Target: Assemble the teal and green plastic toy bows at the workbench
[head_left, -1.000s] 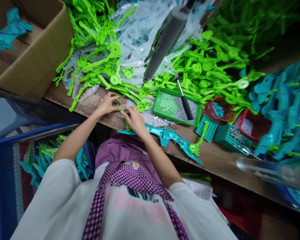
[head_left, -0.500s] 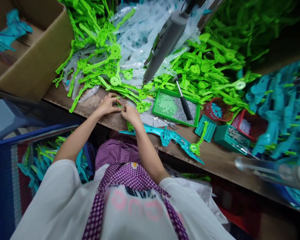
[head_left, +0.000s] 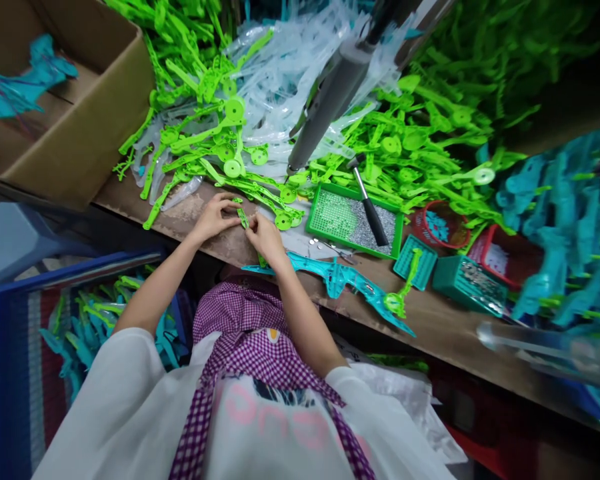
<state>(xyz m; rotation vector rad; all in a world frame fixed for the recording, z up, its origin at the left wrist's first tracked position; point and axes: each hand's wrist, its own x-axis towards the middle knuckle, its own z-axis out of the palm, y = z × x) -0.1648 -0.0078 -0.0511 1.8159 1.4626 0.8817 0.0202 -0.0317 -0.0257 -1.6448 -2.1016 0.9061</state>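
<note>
My left hand (head_left: 216, 219) pinches a small bright-green plastic part (head_left: 243, 217) between thumb and fingers above the bench's front edge. My right hand (head_left: 264, 237) closes its fingertips on the near end of the same part. Another green piece shows partly below my right hand, mostly hidden. Beside my right forearm a teal bow-shaped plastic part (head_left: 335, 277) lies along the bench edge. A green arm with a round end (head_left: 395, 303) rests over that bow and a small teal basket (head_left: 416, 267).
A grey electric screwdriver (head_left: 325, 103) hangs over the bench. Behind are heaps of green parts (head_left: 430, 147) and clear plastic parts (head_left: 275, 87). A hammer (head_left: 373, 213) lies across a green tray (head_left: 325, 230) of small metal pieces. A cardboard box (head_left: 80, 140) stands left; red baskets (head_left: 441, 245) sit right.
The whole view has shifted slightly right and down. The green part shows more fully between my hands, its far end now uncovered. Both hands keep their hold.
</note>
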